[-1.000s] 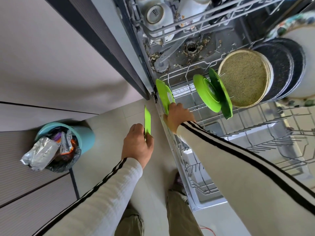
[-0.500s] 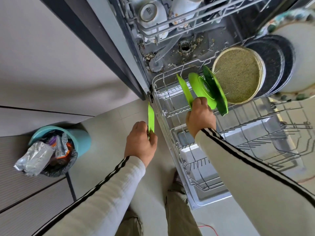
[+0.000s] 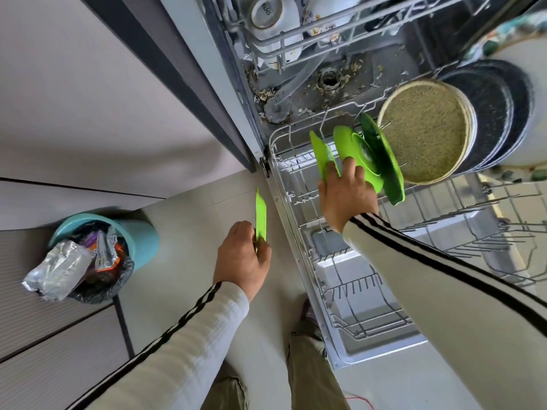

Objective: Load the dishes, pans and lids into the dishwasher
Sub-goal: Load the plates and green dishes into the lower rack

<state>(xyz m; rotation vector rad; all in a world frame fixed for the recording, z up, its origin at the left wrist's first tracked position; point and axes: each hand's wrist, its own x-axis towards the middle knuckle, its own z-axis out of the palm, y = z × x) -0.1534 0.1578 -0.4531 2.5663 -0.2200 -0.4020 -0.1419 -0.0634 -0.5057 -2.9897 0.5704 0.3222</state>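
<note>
My right hand [image 3: 344,196] holds a thin green plate [image 3: 322,155] on edge in the lower rack [image 3: 340,279], just left of two green plates [image 3: 367,155] that stand in the tines. Behind those stand a speckled tan plate [image 3: 426,131], dark plates [image 3: 497,113] and a large white patterned dish [image 3: 532,93]. My left hand [image 3: 242,261] grips another green plate [image 3: 260,217] edge-on, over the floor beside the open dishwasher.
The upper rack [image 3: 284,39] holds upturned bowls and cups. Food scraps lie on the dishwasher floor [image 3: 328,81]. A teal waste bin [image 3: 97,253] full of wrappers stands on the floor at the left. My legs are below, next to the open door.
My right hand carried the green plate from the rack's left edge rightward and set it among the tines beside the other green plates. My left hand stayed nearly still.
</note>
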